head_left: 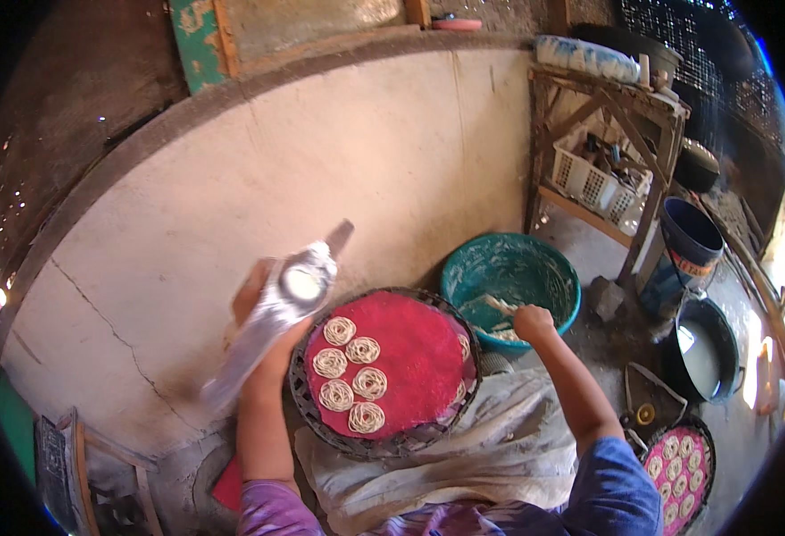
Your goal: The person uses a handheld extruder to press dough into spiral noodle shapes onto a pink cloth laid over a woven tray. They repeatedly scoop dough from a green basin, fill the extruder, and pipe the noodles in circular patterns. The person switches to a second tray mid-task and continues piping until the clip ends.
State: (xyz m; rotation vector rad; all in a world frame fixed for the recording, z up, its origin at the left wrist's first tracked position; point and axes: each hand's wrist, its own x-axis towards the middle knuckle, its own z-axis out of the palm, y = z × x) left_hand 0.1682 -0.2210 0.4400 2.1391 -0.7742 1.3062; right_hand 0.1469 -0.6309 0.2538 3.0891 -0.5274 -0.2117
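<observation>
My left hand [251,299] is raised and closed around a shiny metal dough press [263,335], which is blurred. White dough [303,281] shows in its round mouth. My right hand [533,323] reaches into a teal basin [558,259], its fingers bent on pale dough [505,333]; the fingertips are partly hidden. Between my arms, a round woven tray [301,397] carries a red sheet [410,357]. Several coiled dough nests [366,416] lie on the sheet's left side, and others sit at the tray's right edge.
A second tray of dough nests [678,478] sits low at the right. Beyond the basin are a wooden stand [665,112] with a white crate [593,179], a dark blue bucket [669,290] and a black bucket of cloudy liquid [723,375]. A pale wall [276,152] curves ahead.
</observation>
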